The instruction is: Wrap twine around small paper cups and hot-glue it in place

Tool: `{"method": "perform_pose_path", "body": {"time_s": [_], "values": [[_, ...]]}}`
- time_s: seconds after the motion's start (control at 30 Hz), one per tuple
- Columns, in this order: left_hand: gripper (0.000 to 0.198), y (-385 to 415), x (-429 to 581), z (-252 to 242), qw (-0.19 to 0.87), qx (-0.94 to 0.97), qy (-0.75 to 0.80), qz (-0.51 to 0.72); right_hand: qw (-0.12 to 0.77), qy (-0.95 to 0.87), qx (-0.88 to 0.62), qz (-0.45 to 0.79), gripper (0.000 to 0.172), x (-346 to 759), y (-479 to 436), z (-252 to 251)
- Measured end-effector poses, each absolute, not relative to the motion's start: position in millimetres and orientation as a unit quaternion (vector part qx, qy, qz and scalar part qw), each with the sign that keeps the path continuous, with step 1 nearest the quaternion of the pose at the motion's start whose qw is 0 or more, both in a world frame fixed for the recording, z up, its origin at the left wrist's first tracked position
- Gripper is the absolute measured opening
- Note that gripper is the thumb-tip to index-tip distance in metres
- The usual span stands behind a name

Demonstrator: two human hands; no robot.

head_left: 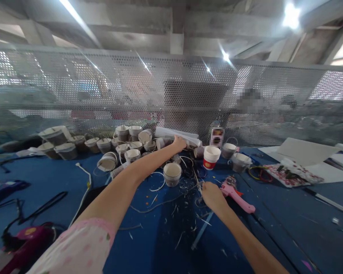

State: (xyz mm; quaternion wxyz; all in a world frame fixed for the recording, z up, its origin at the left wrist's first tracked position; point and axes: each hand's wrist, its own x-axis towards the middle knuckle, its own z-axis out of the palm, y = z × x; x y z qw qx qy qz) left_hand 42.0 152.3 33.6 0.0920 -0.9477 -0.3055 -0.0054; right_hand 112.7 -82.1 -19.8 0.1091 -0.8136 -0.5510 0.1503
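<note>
My left hand [179, 144] reaches to the back of the table, beside a stack of rolled white paper [171, 132]. Its fingers are curled closed, and I cannot make out what is in them. Closer in, my right hand [213, 196] is closed around some thin brownish strands [196, 177] that run up and away from it. A small whitish bucket [172, 175] stands upright between my hands. To the right of my right hand lies a pink glue gun [236, 195], and behind it stand stacked paper cups [211, 156].
Several small grey-white buckets [67, 151] crowd the back left, some tipped over. A purple tool [31, 241] with a black cord lies front left. Scraps and wires litter the blue table [148, 247]. A plastic bag [294, 173] lies right; perforated metal panels [131, 87] rise behind.
</note>
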Motion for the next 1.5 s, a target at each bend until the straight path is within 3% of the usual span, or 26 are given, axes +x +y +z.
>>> {"method": "perform_pose_path", "body": {"time_s": [0.1, 0.33, 0.57, 0.73, 0.93, 1.13, 1.3, 1.4, 1.5], "values": [[0.013, 150, 38, 40, 0.16, -0.931, -0.328, -0.006, 0.119, -0.547, -0.816, 0.149, 0.033, 113, -83, -18], [0.027, 152, 20, 61, 0.236, -0.937, -0.252, -0.061, 0.163, -0.529, -0.804, 0.218, 0.042, 114, -79, -19], [0.031, 169, 9, 93, 0.237, -0.928, -0.273, -0.096, 0.209, -0.463, -0.795, 0.331, 0.039, 117, -72, -28], [0.027, 180, -13, 117, 0.2, -0.928, -0.289, -0.122, 0.222, -0.466, -0.779, 0.356, 0.036, 123, -79, -4], [0.033, 196, -36, 118, 0.116, -0.925, -0.312, -0.186, 0.202, -0.568, -0.744, 0.288, 0.041, 144, -87, 43], [0.027, 204, -31, 98, -0.009, -0.902, -0.33, -0.279, 0.124, -0.654, -0.746, 0.02, 0.045, 169, -58, 92], [0.022, 201, -28, 83, -0.135, -0.887, -0.327, -0.298, 0.028, -0.725, -0.685, -0.069, 0.036, 178, -9, 117], [0.023, 201, -29, 80, -0.188, -0.874, -0.316, -0.316, 0.039, -0.758, -0.644, -0.097, 0.032, 174, 25, 121], [0.022, 203, -33, 81, -0.219, -0.857, -0.309, -0.35, 0.109, -0.768, -0.628, -0.067, 0.025, 164, 62, 116]]}}
